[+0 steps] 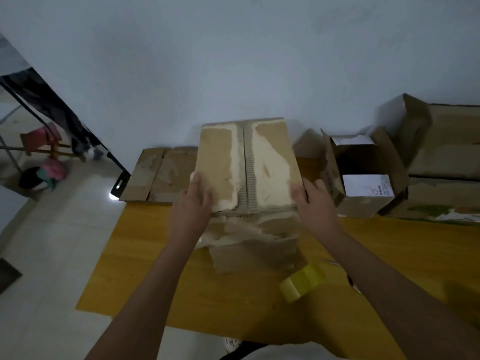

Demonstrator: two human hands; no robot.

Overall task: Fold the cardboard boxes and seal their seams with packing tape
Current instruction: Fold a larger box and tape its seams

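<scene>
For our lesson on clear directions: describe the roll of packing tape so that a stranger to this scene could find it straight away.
Start at the yellow wooden table. In front of the worn cardboard box held between both hands, toward the person's right, lies the tape roll. It is the only round, pale yellow, see-through thing; everything near it is brown cardboard.

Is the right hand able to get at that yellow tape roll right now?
Probably yes. The tape roll lies bare on the table, just below the right hand, nothing between. But that hand is holding the box, so it must let go first.
</scene>
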